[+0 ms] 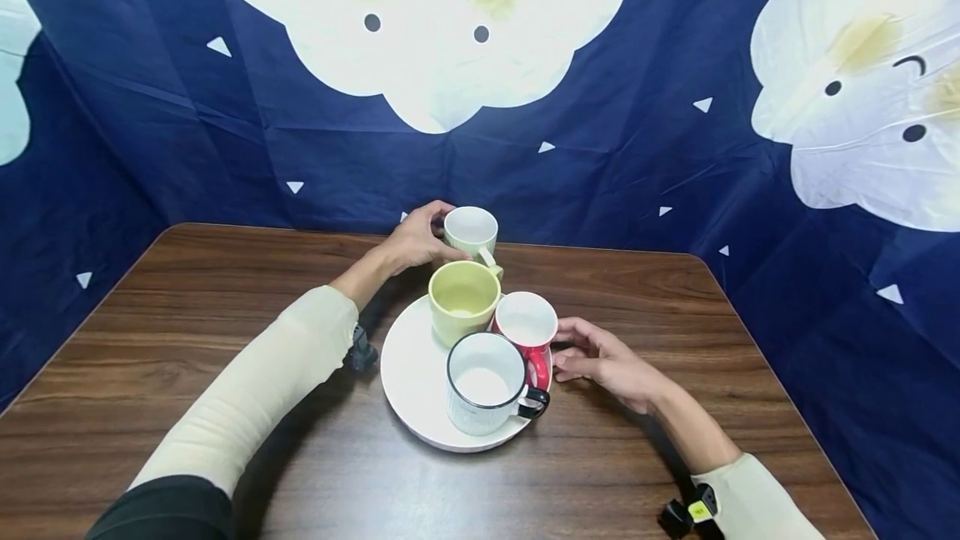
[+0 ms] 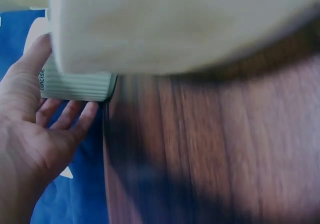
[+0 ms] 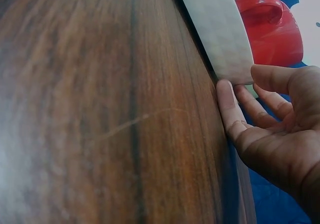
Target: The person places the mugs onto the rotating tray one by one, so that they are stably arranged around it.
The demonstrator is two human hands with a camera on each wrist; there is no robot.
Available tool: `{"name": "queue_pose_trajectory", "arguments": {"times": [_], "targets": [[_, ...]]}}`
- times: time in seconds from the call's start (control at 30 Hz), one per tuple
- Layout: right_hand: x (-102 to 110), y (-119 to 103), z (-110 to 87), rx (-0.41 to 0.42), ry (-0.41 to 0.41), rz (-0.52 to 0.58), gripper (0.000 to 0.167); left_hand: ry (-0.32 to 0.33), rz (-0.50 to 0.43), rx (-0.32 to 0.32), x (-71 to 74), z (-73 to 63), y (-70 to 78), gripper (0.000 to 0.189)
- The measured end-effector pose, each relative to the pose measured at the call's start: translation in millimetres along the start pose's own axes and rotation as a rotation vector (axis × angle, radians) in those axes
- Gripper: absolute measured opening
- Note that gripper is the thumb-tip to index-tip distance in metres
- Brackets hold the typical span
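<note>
My left hand [image 1: 418, 238] reaches behind the plate and holds a pale green ribbed mug [image 1: 471, 229]. Its thumb and fingers lie on opposite sides of the mug, whose ribs and dark lettering show in the left wrist view. My right hand [image 1: 611, 363] is at the right rim of a round white plate [image 1: 405, 365], with loosely bent fingers touching the rim [image 3: 220, 39]. On the plate stand a yellow-green mug [image 1: 463, 307], a red mug [image 1: 536, 348] with a white inside, and a white enamel mug [image 1: 480, 407] with a black rim and handle.
The plate sits on a dark wooden table [image 1: 262, 390]. Close behind the table's far edge hangs a blue cloth [image 1: 225, 132] with cloud faces. Beneath the left forearm, a dark wrist camera [image 1: 362, 352] is close to the plate's left rim.
</note>
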State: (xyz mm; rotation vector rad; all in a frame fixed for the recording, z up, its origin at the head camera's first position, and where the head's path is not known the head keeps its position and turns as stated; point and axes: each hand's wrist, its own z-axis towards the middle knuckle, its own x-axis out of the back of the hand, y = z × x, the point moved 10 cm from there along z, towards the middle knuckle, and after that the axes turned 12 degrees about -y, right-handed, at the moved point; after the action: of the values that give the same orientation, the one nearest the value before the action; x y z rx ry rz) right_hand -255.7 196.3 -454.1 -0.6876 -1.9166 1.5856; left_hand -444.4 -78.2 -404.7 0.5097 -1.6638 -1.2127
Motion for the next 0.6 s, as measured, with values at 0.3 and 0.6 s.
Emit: {"name": "queue_pose_trajectory", "arguments": {"times": [0.3,0.6], "targets": [[1,2,-1.5,0.004,0.008,0.012,0.054,0.015,0.027,0.025,15.2,-15.0,-8.9,0.094],[2,3,-2.2,0.002,0.021,0.038,0.053,0.033,0.009,0.039,27.9,-32.1,-17.0,0.097]]}}
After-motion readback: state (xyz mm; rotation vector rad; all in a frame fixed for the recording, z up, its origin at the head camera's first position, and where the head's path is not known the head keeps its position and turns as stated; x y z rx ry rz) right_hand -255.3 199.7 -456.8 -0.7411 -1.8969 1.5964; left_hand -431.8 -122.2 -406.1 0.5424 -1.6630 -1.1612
